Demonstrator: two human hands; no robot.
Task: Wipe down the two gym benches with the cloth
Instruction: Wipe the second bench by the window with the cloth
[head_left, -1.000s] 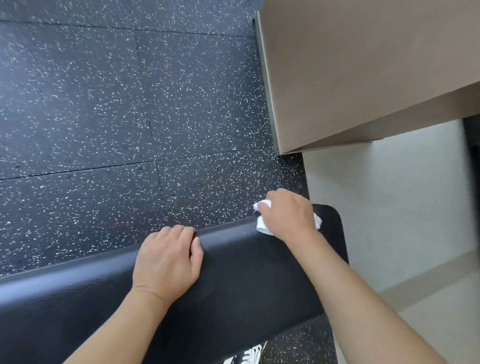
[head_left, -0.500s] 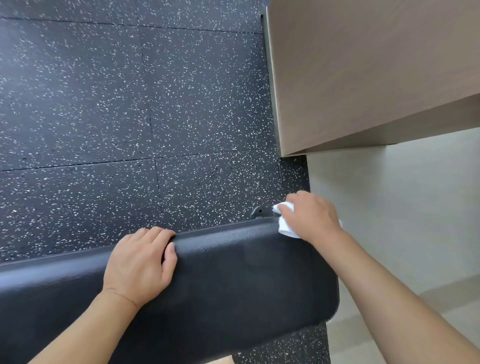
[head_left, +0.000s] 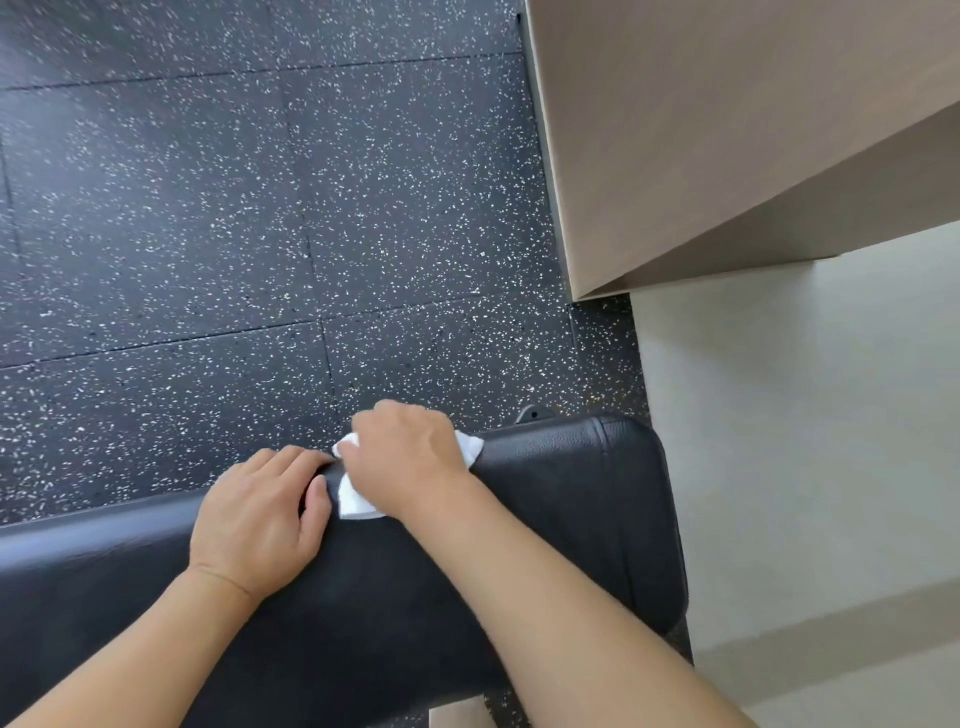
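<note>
i see my right hand clenched around the crumpled white cloth, pressing it on the black padded vinyl bench; my left hand lies released, fingers draped over its far edge.

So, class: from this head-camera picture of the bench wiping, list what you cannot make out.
1. Second bench: outside the head view.
2. Most of the white cloth: covered by the right hand.
3. Bench pad, left part: cut off by the edge.
4. Left hand fingertips: curled over the pad's far edge.
</note>
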